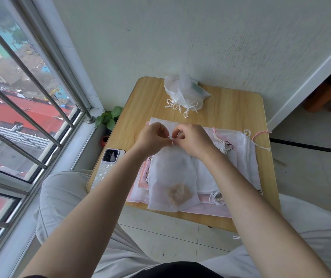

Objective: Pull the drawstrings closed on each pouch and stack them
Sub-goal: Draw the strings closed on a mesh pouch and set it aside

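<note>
Here, item 1: small wooden table (230, 109), light grain, rounded corners, set vs. white wall, window w/ metal bars to its left. Item 2: spread of flat pouches (247, 167), white and pink, some w/ printed figures, covering near half of tabletop; pink and white cords trail off right edge. Item 3: white mesh pouch (172, 177), translucent, lying on top of spread, near end at table's front edge; beige lump visible inside at lower part; its top end sits under both hands. Item 4: heap of done pouches (184, 91), white, necks gathered, cords hanging toward viewer, at far side of table, well apart from spread. Item 5: phone (106, 169), pale case, on table's left edge, just beside spread. Item 6: left hand (152, 137), fingers curled, pinching drawstring (170, 139) at pouch neck. Item 7: right hand (192, 139), fingers curled, pinching same cord; fingertips of both hands nearly touching. Item 8: potted plant (108, 117), green leaves, on floor btw. table and window.
</note>
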Tool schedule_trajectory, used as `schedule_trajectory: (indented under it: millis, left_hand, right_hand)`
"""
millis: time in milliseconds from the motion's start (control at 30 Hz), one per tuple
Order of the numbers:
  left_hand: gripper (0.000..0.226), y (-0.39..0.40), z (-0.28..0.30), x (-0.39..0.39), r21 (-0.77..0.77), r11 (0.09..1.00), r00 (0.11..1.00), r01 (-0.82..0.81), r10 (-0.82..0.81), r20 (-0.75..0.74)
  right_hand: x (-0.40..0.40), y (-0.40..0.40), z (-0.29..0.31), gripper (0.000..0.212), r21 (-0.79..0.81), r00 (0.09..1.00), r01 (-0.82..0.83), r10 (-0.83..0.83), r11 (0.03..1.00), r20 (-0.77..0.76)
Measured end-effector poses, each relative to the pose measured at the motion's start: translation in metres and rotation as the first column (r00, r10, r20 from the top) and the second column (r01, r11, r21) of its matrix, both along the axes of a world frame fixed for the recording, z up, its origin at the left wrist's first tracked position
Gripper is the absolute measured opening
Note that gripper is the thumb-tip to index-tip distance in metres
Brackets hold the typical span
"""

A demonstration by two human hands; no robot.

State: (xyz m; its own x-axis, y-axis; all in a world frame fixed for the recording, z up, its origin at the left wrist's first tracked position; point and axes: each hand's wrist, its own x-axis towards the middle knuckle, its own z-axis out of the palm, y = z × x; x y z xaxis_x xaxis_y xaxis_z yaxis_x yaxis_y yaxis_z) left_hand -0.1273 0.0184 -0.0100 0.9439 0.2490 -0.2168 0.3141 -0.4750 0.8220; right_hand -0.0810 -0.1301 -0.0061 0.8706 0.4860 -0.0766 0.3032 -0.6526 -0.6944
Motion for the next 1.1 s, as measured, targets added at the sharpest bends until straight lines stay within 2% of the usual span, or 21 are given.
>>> schedule_trajectory:
  millis: [200, 267, 333, 400, 467, 600, 667, 767, 967, 1100]
  left_hand:
    - [0.016, -0.003, -0.003, -0.004, 0.139, 0.985, 0.992, 0.1, -0.109, 0.061]
    - [0.017, -0.003, -0.005, -0.007, 0.179, 0.975, 0.986, 0.133, -0.149, 0.079]
    - [0.015, -0.002, -0.008, -0.01, 0.233, 0.962, 0.978, 0.144, -0.175, 0.117]
    - [0.013, -0.004, -0.012, -0.015, 0.29, 0.948, 0.965, 0.133, -0.19, 0.181]
    - [0.012, -0.006, -0.019, -0.018, 0.372, 0.925, 0.943, 0.073, -0.186, 0.277]
    - [0.011, -0.01, -0.03, -0.021, 0.421, 0.904, 0.912, -0.073, -0.11, 0.396]
    - [0.009, -0.014, -0.032, -0.023, 0.402, 0.913, 0.912, -0.076, -0.099, 0.398]
    - [0.016, -0.021, -0.033, -0.025, 0.333, 0.939, 0.934, -0.082, -0.043, 0.353]
    - [0.012, -0.021, -0.032, -0.02, 0.356, 0.929, 0.953, -0.101, -0.012, 0.303]
    - [0.007, -0.022, -0.026, -0.018, 0.213, 0.971, 0.977, -0.108, 0.064, 0.205]
  right_hand:
    - [0.001, 0.002, 0.004, 0.015, -0.145, 0.997, -0.068, 0.071, 0.987, 0.019]
    - [0.002, 0.0, 0.002, 0.012, -0.084, 0.995, -0.075, 0.068, 0.994, -0.08]
    - [0.004, -0.003, -0.002, 0.007, 0.02, 0.969, -0.054, 0.057, 0.998, -0.241]
    - [0.004, -0.007, -0.007, 0.009, 0.141, 0.901, 0.009, 0.053, 0.99, -0.432]
    - [0.004, -0.01, -0.013, 0.018, 0.252, 0.794, 0.107, 0.07, 0.962, -0.604]
    - [0.005, -0.012, -0.02, 0.029, 0.331, 0.609, 0.309, 0.082, 0.892, -0.789]
    - [0.005, -0.013, -0.019, 0.027, 0.328, 0.579, 0.348, 0.074, 0.878, -0.812]
    - [0.005, -0.011, -0.019, 0.019, 0.303, 0.593, 0.354, 0.039, 0.885, -0.804]
    - [0.005, -0.008, -0.025, 0.015, 0.278, 0.614, 0.387, -0.021, 0.879, -0.789]
    - [0.003, -0.009, -0.025, 0.015, 0.292, 0.622, 0.383, -0.012, 0.876, -0.783]
